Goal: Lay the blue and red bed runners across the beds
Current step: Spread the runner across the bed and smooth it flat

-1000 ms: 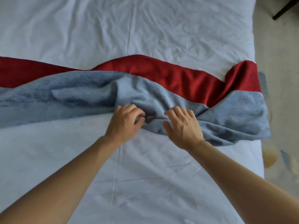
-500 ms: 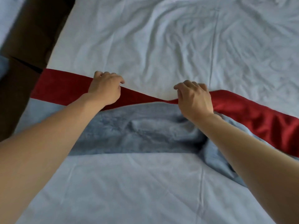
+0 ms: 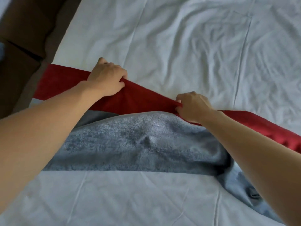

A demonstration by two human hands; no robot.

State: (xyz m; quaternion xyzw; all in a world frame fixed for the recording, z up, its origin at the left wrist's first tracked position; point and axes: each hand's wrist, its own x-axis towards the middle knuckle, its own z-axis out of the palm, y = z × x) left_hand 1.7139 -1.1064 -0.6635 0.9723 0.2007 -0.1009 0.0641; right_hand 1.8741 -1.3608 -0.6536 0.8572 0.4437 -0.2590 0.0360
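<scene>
A red bed runner (image 3: 138, 100) stretches across the white bed (image 3: 179, 38) from the left edge to the right edge of the view. Just in front of it lies a blue plush runner (image 3: 138, 144), bunched and folded towards the right. My left hand (image 3: 106, 78) pinches the red runner's far edge near the bed's left side. My right hand (image 3: 192, 106) grips the same edge further right, where the red cloth narrows to a fold. The red cloth is pulled taut between both hands.
The white sheet is wrinkled beyond the runners and flatter in front (image 3: 114, 201). A dark brown floor or furniture gap (image 3: 21, 38) runs along the bed's left side. My forearms cover parts of both runners.
The view swung from the bed's right side to its left. My hands left the blue runner's near edge, took the red runner's far edge and have drawn it taut.
</scene>
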